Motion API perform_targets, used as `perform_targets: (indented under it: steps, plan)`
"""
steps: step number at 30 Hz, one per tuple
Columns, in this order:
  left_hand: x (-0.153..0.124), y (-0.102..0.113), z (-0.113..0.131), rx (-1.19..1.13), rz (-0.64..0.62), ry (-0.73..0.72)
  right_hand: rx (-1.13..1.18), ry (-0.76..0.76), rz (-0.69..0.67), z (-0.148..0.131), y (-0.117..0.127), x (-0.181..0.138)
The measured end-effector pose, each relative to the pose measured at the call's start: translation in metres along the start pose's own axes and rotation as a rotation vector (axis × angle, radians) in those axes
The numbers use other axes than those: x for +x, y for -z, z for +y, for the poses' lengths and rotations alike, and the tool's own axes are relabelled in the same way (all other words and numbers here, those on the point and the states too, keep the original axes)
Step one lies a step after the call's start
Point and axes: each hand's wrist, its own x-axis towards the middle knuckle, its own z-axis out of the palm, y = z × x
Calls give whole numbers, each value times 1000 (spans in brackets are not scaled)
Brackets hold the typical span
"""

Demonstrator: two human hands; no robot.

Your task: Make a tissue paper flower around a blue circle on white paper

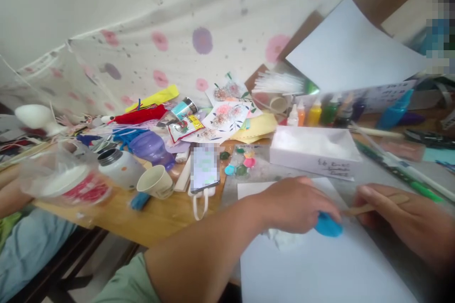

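Blue disc (329,227), one only, is in front of the white box (314,161), over one large paper sheet (305,274); whether it touches the sheet I cannot tell. Two hands work there. The left hand (298,206) has its grip pinching the disc by its edge, the thumb hidden. The right hand (401,208), in front of the box and to its right, pinches one wooden stick (368,207) in its grip, the tip near the disc. One crumpled tissue (284,240) lies on the sheet, in front of the box. Left of the box, one phone (205,170) and, farther off, one paper cup (156,183) rest on the desk (167,218). Behind the box stand one yellow bottle (314,114) and one green bottle (330,112).
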Motion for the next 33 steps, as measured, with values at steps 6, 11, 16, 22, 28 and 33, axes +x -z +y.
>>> perform_targets:
  steps: [6, 11, 16, 22, 28, 33]
  plan:
    - [0, -5, -8, -51, 89, 10, 67, -45, -44, -25, 6, -1]
    - [1, -5, -12, -100, 119, 0, 228, -128, -42, -29, 9, -1]
    - [1, -7, -15, -130, 133, -23, 535, -236, -10, -24, 18, -4]
    - [1, -4, -15, -103, 76, -30, 546, -182, -11, -20, 19, -7]
    - [0, 0, -7, -68, 2, 11, 528, -132, -43, -19, 20, -6]
    - [0, -2, -7, -67, 9, 54, 339, -83, -60, -28, 19, -4]
